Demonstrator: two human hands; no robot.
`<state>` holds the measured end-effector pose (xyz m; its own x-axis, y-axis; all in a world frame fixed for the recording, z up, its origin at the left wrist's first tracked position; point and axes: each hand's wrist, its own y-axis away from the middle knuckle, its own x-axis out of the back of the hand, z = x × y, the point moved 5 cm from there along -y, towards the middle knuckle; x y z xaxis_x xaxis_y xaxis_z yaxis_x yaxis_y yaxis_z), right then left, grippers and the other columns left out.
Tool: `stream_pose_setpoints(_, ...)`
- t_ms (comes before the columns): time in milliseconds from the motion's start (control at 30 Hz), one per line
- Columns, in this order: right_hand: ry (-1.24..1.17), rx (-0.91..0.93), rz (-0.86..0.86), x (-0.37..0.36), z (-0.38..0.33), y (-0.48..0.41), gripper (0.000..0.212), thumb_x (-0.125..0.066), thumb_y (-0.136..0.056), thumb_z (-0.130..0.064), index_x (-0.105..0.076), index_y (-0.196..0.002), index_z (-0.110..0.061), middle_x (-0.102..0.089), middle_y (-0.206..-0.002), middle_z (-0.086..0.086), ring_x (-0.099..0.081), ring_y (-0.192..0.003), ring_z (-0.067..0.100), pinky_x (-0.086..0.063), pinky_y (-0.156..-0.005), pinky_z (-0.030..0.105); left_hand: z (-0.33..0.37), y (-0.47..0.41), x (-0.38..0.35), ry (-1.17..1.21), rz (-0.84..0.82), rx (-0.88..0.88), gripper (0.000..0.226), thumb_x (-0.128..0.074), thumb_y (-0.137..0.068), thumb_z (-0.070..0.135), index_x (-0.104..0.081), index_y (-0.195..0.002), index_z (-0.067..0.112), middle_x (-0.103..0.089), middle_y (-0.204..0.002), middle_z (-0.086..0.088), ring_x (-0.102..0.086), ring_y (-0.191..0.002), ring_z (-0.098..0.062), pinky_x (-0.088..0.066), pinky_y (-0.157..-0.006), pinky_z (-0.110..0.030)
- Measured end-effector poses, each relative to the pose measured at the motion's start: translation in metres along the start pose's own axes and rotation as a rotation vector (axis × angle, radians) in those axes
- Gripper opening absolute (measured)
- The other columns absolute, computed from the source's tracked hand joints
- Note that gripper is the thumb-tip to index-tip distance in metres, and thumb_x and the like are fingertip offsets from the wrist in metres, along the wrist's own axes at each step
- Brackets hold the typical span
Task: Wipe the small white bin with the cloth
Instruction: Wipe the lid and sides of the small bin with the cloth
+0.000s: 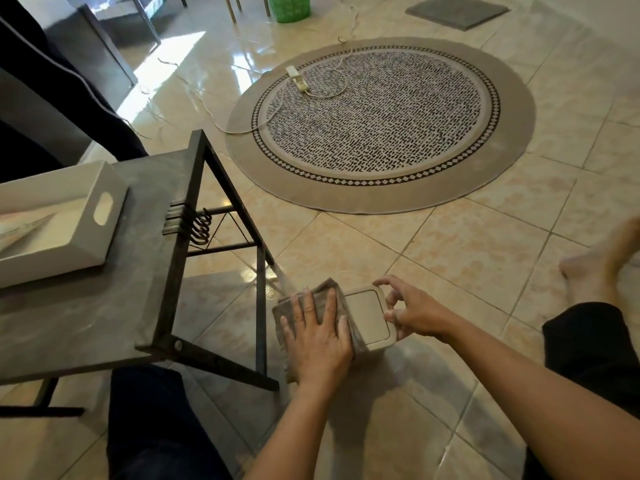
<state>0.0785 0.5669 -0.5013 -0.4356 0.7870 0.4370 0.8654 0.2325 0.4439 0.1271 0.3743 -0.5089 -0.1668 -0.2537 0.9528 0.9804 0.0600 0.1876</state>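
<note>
Clearly mid-wipe, the left hand (pixel 317 336) presses the cloth (pixel 311 306) flat against the small white bin (pixel 369 317) on the floor (pixel 450 258), the right hand (pixel 412 311) pinching its lid rim; its other faces look unwiped.

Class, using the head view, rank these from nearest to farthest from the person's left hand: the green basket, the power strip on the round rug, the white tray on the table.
From the left hand:
1. White tray, on the table, left.
2. Power strip, on the rug's far side.
3. Green basket, at the top edge.
</note>
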Motion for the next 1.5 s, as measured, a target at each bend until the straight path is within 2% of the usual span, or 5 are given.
stream_pose_setpoints(167,-0.059,0.008,0.036,-0.006,-0.001,0.006,0.058,-0.06,-0.092,0.004,-0.046,-0.135,-0.031,-0.052,-0.098,0.009,-0.071,-0.071,0.02,-0.064,-0.059,0.035,0.026,-0.01,0.001,-0.034,-0.04,-0.111,0.06,-0.011,-0.1,0.055,0.02,-0.149,0.045,0.031,-0.158,0.001,0.035,-0.143,-0.022,0.018,-0.117,-0.052)
stream_pose_setpoints(333,-0.052,0.003,0.07,-0.008,-0.001,0.007,0.059,-0.061,-0.091,0.003,-0.046,-0.137,-0.031,-0.053,-0.101,0.009,-0.072,-0.079,0.025,-0.064,-0.059,0.035,-0.008,-0.007,0.003,-0.035,0.014,0.057,0.061,-0.008,-0.098,0.054,0.021,-0.15,0.042,0.028,-0.161,-0.004,0.034,-0.144,-0.023,0.015,-0.117,-0.056)
stream_pose_setpoints(667,-0.043,0.066,0.037,-0.009,-0.001,0.002,0.07,-0.064,-0.09,0.003,-0.039,-0.148,-0.026,-0.047,-0.098,0.005,-0.064,-0.062,0.015,-0.064,-0.065,0.035,0.035,-0.008,-0.014,-0.017,0.039,-0.136,0.064,-0.013,-0.096,0.057,0.013,-0.152,0.043,0.027,-0.16,-0.002,0.03,-0.146,-0.026,0.017,-0.115,-0.057)
stream_pose_setpoints(867,-0.09,0.076,0.027,-0.009,0.001,-0.004,0.067,-0.064,-0.089,0.004,-0.044,-0.144,-0.028,-0.046,-0.1,0.005,-0.062,-0.065,0.012,-0.063,-0.064,0.033,0.043,-0.022,-0.006,-0.035,-0.014,-0.254,0.067,-0.023,-0.099,0.046,0.01,-0.155,0.028,0.024,-0.162,0.001,0.03,-0.145,-0.018,0.021,-0.114,-0.049)
stream_pose_setpoints(1500,-0.177,0.031,-0.016,-0.009,0.0,-0.006,0.051,-0.058,-0.089,0.008,-0.05,-0.121,-0.031,-0.048,-0.095,0.007,-0.064,-0.078,0.021,-0.064,-0.07,0.048,0.049,-0.025,-0.007,-0.116,-0.092,-0.425,0.061,-0.013,-0.1,0.045,0.016,-0.152,0.034,0.031,-0.156,0.009,0.032,-0.145,-0.019,0.014,-0.119,-0.053)
